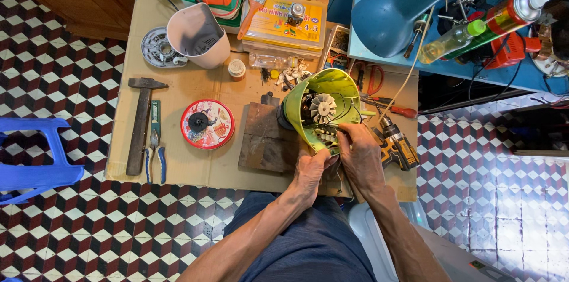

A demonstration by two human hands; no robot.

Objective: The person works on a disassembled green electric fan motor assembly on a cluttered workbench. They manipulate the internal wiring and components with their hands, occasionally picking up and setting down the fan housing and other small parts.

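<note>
Fingertips do the work here, so we keep them steady: our left hand [311, 168] curls closed around the lower rim of the green motor housing [317, 117], thumb up against the shell, while our right hand [360, 154] closes on the same rim from the other side, fingers pinched in at the thin wires [342, 117] that run out of the opening. Whether those fingers actually hold a wire or only press on the plastic we cannot tell, as the knuckles hide the tips.

The housing lies on its side on the cardboard sheet [178, 83], open mouth up, with the white fan [323, 108] of the motor showing inside. It leans against the wooden block [265, 138] just to its left, and that block is our best brace: we judge the shell should stay pushed against it so it cannot roll.

Just right of the housing lies the yellow cordless drill [396, 144], near our right wrist, with the red-handled screwdriver [396, 110] above it. Well to the left of the housing sit the red round tin [207, 124], the pliers [155, 143] and the hammer [141, 125]. We would pull the wires gently, as they look thin enough to tear from the motor
</note>
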